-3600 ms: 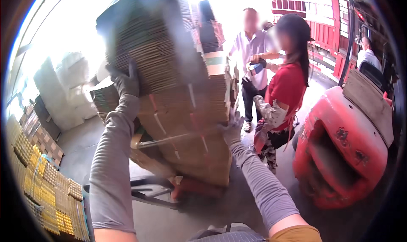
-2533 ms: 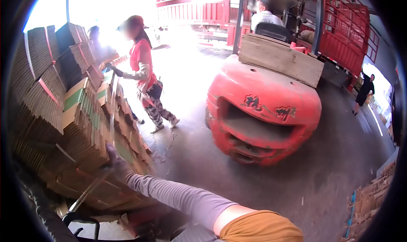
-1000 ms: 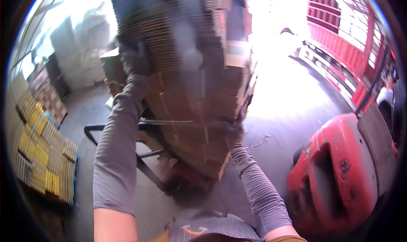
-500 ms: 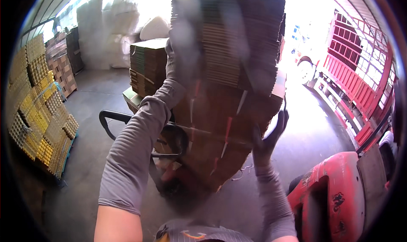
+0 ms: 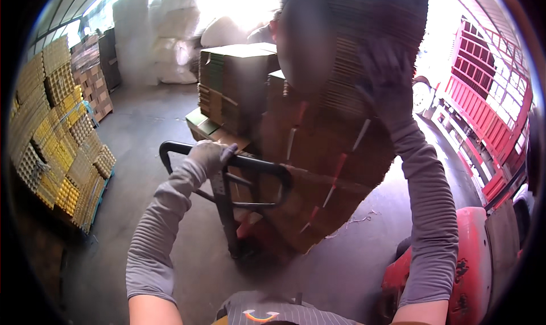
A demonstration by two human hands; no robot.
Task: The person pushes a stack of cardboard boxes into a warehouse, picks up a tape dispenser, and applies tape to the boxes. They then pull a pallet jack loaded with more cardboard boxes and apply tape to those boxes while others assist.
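Note:
My left hand (image 5: 209,156), gloved in grey, is closed round the black loop handle (image 5: 257,164) of a pallet jack. Its red base (image 5: 250,227) shows low against the load. Flat on the near side of a tall stack of flattened cardboard (image 5: 364,17) rests my right hand (image 5: 388,74), gloved, fingers stretched out. Below it, the brown cardboard (image 5: 318,171) carries red and white stripes and narrows toward the floor. A dark blurred patch covers part of the stack. Left of it sit strapped bundles of cardboard (image 5: 230,86).
Egg trays (image 5: 62,137) stand piled on a blue pallet at the left. White wrapped bales (image 5: 170,35) are at the back, and a person (image 5: 263,33) is partly hidden behind the load. A red machine (image 5: 469,256) is near right; a red truck (image 5: 478,106) stands beyond.
My left hand has left the cardboard stack and taken hold of the handle. My right hand has risen from the stack's lower right side to its upper face. The load appears farther right.

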